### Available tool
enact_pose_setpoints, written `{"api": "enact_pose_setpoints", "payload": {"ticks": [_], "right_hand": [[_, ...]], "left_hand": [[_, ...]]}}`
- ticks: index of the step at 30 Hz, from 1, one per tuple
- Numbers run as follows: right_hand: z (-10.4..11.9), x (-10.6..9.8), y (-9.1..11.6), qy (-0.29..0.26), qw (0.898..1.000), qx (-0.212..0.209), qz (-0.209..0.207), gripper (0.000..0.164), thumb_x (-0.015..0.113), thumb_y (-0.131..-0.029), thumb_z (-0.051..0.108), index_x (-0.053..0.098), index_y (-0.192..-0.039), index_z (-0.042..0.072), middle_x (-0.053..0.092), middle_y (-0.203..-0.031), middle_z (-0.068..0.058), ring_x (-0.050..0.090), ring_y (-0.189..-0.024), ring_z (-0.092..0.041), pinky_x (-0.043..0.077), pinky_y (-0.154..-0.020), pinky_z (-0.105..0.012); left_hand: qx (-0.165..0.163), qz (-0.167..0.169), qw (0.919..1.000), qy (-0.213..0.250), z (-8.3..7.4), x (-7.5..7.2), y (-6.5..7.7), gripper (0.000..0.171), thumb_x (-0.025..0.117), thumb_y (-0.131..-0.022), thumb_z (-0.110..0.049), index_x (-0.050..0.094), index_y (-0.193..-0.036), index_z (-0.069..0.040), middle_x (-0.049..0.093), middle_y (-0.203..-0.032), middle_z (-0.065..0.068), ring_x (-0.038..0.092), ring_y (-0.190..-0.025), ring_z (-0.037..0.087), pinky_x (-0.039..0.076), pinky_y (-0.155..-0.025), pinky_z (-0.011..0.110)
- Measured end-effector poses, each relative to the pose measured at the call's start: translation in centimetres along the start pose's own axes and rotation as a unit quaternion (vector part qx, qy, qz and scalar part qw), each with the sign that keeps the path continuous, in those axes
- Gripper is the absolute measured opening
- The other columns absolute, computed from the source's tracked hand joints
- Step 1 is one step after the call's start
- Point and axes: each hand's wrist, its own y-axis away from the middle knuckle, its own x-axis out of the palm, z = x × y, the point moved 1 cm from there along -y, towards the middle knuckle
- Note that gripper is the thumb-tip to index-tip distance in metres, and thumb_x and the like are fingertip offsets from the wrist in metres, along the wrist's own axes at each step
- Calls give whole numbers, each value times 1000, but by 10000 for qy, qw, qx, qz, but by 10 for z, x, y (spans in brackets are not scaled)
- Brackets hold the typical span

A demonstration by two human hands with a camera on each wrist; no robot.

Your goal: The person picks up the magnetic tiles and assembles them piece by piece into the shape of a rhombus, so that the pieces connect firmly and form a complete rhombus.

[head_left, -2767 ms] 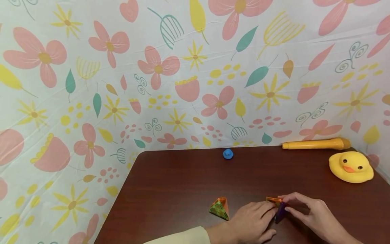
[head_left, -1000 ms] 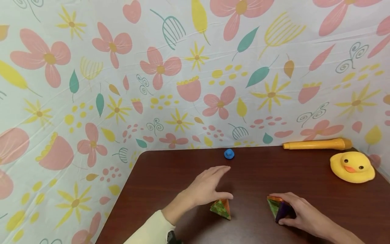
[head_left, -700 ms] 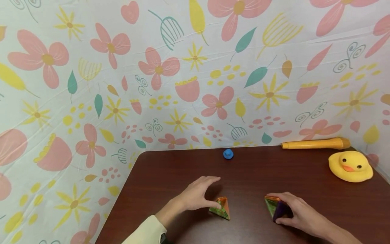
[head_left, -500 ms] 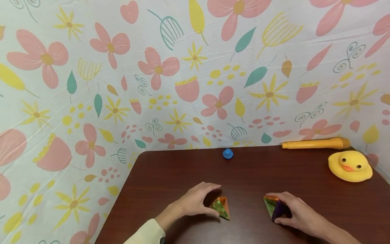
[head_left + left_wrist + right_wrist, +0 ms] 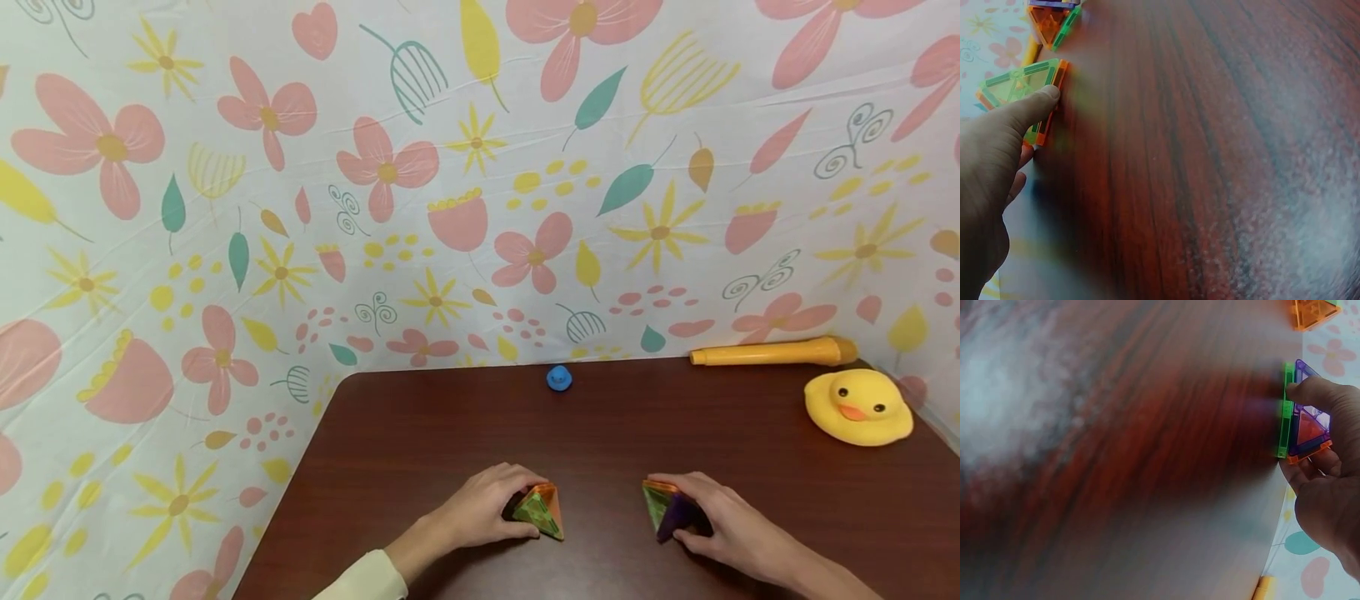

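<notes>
Two small pyramids of translucent magnetic tiles stand on the dark wood table (image 5: 420, 425), apart from each other. My left hand (image 5: 483, 508) grips the green and orange pyramid (image 5: 542, 515), its thumb on a green triangle (image 5: 1016, 87) in the left wrist view. On the other side, my right hand (image 5: 723, 521) holds the pyramid with purple, green and orange sides (image 5: 662, 507). Its thumb lies along the green and purple edge, while fingers reach round the orange side (image 5: 1311, 454) in the right wrist view. The hands partly cover each pyramid's outer side.
A little blue duck (image 5: 558, 378) sits at the table's back edge. A yellow toy microphone (image 5: 772, 352) lies at the back right, with a flat yellow duck (image 5: 858, 408) in front of it. Flower-printed cloth (image 5: 465, 283) hangs behind and to the left.
My left hand has left the right-hand pyramid, swung over to the green and orange one and closed round it. My right hand keeps hold of its pyramid, now gripped more around.
</notes>
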Motion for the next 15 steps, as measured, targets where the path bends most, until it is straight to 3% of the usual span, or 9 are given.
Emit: {"api": "enact_pose_setpoints", "payload": {"ticks": [9, 15], "right_hand": [[7, 4, -9, -82, 9998, 127, 160, 66, 86, -89, 13, 57, -148, 5, 63, -130, -11, 58, -101, -3, 51, -70, -25], [12, 8, -13, -84, 9998, 30, 159, 65, 86, -89, 12, 57, -147, 3, 64, -127, -12, 59, -99, -4, 54, -70, -27]], "left_hand": [[58, -60, 9999, -110, -2, 1, -2, 67, 72, -97, -59, 53, -154, -29, 61, -139, -14, 58, -119, 2, 52, -92, 24], [48, -127, 9998, -130, -6, 3, -6, 66, 71, -97, -60, 55, -152, -28, 63, -134, -14, 58, -113, -1, 50, -84, 18]]}}
